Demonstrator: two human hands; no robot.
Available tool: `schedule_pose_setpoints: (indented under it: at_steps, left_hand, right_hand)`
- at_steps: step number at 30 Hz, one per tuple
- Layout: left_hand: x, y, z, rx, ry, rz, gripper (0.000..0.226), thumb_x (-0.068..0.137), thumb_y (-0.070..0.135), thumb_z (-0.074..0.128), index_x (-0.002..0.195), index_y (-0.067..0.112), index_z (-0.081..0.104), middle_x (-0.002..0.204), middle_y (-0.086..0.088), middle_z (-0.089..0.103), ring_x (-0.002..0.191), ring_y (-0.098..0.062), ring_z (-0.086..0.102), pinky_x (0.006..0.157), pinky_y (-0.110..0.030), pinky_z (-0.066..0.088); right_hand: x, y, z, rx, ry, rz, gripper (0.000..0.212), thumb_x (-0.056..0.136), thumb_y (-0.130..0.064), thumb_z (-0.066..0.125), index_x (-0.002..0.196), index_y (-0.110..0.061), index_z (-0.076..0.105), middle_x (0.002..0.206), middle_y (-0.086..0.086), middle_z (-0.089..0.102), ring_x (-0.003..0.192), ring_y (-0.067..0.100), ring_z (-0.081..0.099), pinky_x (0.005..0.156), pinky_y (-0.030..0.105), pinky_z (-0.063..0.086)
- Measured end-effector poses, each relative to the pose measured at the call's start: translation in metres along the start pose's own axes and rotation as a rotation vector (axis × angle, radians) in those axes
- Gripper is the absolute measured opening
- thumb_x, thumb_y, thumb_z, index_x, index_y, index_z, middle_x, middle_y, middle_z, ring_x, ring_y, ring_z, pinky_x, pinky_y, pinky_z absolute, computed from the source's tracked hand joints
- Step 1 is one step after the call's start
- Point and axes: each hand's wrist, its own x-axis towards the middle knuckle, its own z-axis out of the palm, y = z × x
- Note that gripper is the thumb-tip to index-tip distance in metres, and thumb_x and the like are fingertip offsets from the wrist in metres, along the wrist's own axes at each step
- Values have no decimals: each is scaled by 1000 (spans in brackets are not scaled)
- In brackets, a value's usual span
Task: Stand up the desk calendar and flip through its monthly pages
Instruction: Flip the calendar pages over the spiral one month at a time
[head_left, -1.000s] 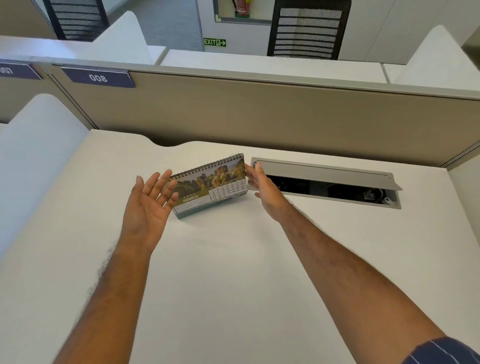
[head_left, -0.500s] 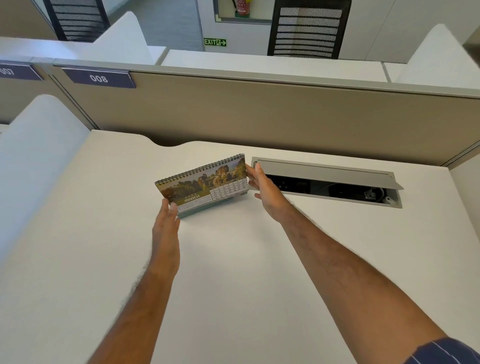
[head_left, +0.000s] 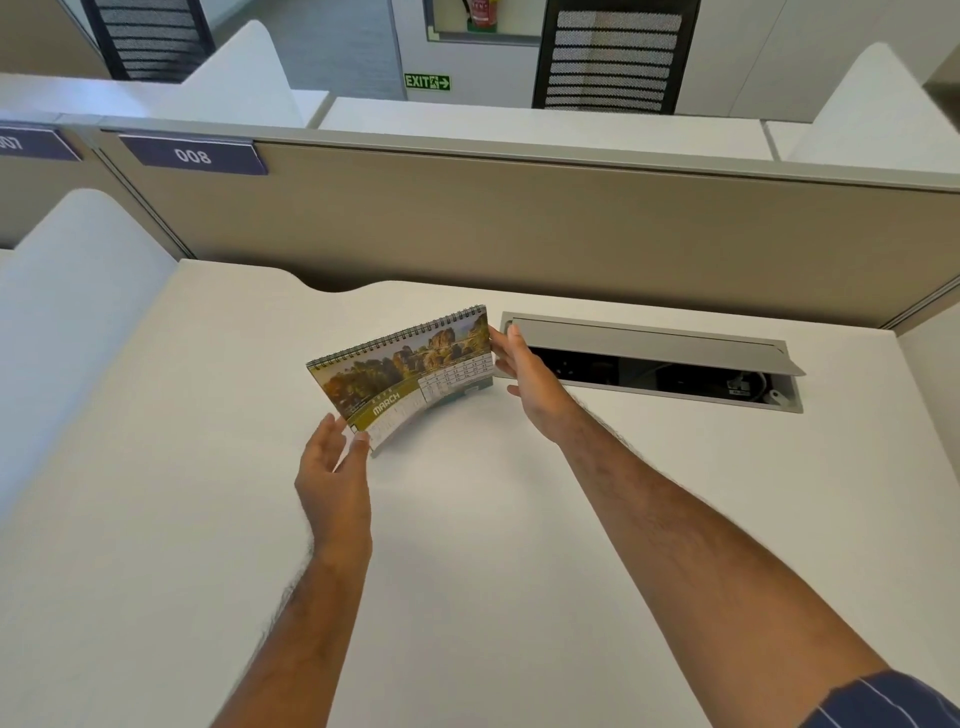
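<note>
A spiral-bound desk calendar stands upright on the white desk, turned slightly to the left. Its front page shows a rocky landscape photo and the word MARCH. My left hand pinches the lower left corner of that front page, which curls away from the pages behind it. My right hand holds the calendar's right edge, thumb at the front and fingers behind.
An open grey cable hatch is set into the desk just right of the calendar. A beige partition with a 008 label runs behind the desk. White side dividers stand at the left.
My left hand dropped from open beside the calendar to its lower left corner and took hold of the front page, which now lifts off. My right hand stayed on the right edge.
</note>
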Motion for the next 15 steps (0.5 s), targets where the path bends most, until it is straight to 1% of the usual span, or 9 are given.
schedule_pose_setpoints:
  at_steps: [2,4,6,8,11,13,15]
  left_hand:
    - [4,1,-2,-32,77,8,39,95,31,81,132,37,68,123,15,75,107,-11,74,68,-12,58]
    - [9,2,-4,-99,111,11,29,90,28,87,115,34,74,104,13,79,94,-10,79,64,-13,59]
    - [15,4,-6,-138,118,16,24,85,26,91,104,31,78,91,9,82,89,-6,80,62,-13,59]
    - [19,4,-8,-141,113,15,19,84,26,92,98,29,80,89,13,83,87,-4,80,63,-13,59]
    - [23,3,-9,-126,113,-16,13,87,24,90,97,24,82,90,12,84,86,-7,81,69,-17,61]
    - [24,3,-9,-124,113,-31,11,89,23,88,98,23,81,90,12,84,86,-8,81,67,-17,62]
    - [23,4,-9,-128,105,-40,8,91,23,86,97,24,81,88,14,84,85,-4,81,63,-15,61]
  right_hand:
    - [0,-1,0,1,-3,-2,49,106,-71,14,138,-66,52,164,-12,45,143,10,40,128,60,18]
    - [1,-1,-1,-12,0,6,59,106,-71,13,150,-54,49,165,-10,44,149,14,39,128,61,17]
    - [3,-1,-2,-25,-3,15,65,106,-71,13,155,-46,47,167,-8,43,156,19,34,128,63,15]
    - [3,-2,-3,-26,-2,21,66,106,-72,12,156,-45,46,168,-8,41,158,21,31,128,63,14]
    - [4,-3,-3,-21,5,27,67,106,-71,12,156,-43,47,169,-7,40,158,21,30,128,63,14]
    - [3,-4,-3,-17,11,35,67,106,-70,13,156,-43,48,168,-6,41,158,21,31,128,63,15]
    - [4,-4,-4,-17,12,39,66,107,-70,13,156,-43,48,167,-6,42,157,21,32,128,63,15]
